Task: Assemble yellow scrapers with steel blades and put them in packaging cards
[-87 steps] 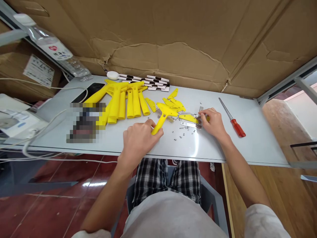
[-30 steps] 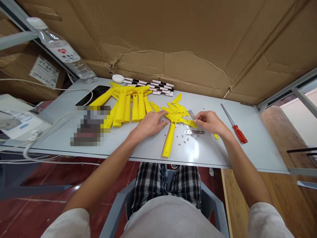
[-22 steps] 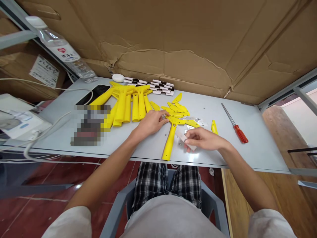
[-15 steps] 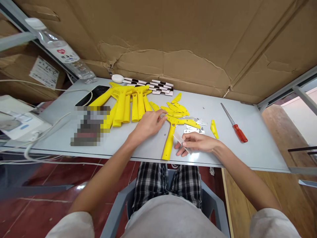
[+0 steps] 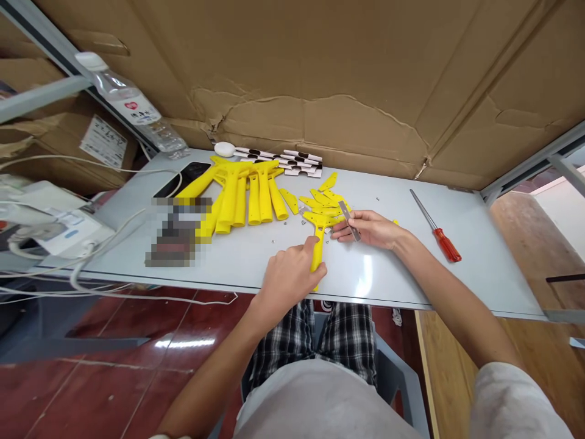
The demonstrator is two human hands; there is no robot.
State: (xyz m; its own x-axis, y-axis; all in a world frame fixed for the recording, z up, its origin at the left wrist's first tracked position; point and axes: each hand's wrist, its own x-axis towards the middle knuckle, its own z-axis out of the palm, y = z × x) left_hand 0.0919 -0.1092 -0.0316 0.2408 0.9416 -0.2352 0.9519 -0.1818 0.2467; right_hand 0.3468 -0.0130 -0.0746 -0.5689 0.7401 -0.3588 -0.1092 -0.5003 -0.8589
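Handle (image 5: 319, 256) and blade (image 5: 350, 221) are in separate hands, so as far as the view shows nothing has been joined here yet. The left hand (image 5: 292, 271) has the handle by its stem, low over the near half of the table (image 5: 397, 277), with forefinger and thumb laid against the yellow plastic; the other fingers are folded out of sight, and I cannot tell how they sit. The handle's wide head points away from the person, with no metal visible on it. In the right hand (image 5: 372, 228) the blade is pinched between thumb and fingers, tilted, just beside the head (whether it touches, I cannot tell); the lower fingers are slightly spread behind it. Loose yellow plates (image 5: 329, 199) lie in a small heap beyond the head, and a few screws (image 5: 286, 223) are scattered nearby, all seemingly unused. Farther to the left, more handles (image 5: 264, 195) lie bunched together; they too look bare, though overlap hides parts of some. The screwdriver (image 5: 442, 238) rests on the table well apart from both hands, with its red grip toward the person. By my reading, this piece is at an early stage: parts in hand, no fastening done.
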